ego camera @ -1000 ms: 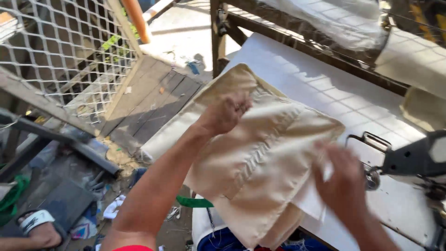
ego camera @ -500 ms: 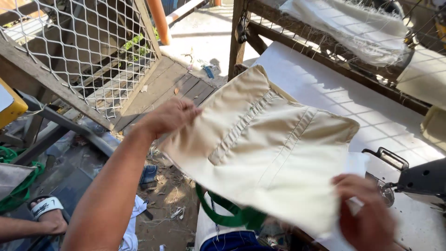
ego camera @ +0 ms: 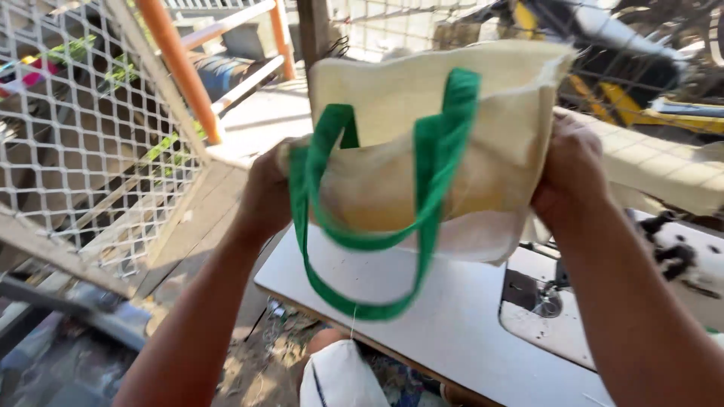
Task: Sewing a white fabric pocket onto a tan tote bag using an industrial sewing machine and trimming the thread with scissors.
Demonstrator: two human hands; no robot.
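Observation:
I hold a cream fabric bag (ego camera: 452, 143) with green strap handles (ego camera: 434, 196) up in the air above a white sewing table (ego camera: 422, 324). My left hand (ego camera: 264, 196) grips the bag's left edge. My right hand (ego camera: 569, 169) grips its right edge. The green handles hang down in loops in front of the bag. The bag's mouth faces me, partly open.
A sewing machine bed and needle plate (ego camera: 543, 301) sit in the table at right. A wire mesh panel (ego camera: 83, 128) stands at left, an orange pole (ego camera: 177, 68) behind it. Wooden planks and debris lie on the ground below. More cream fabric (ego camera: 664, 173) lies at right.
The bag lay flat on the table with my hands spreading it. Now both hands have lifted it up, and its green handles hang in view.

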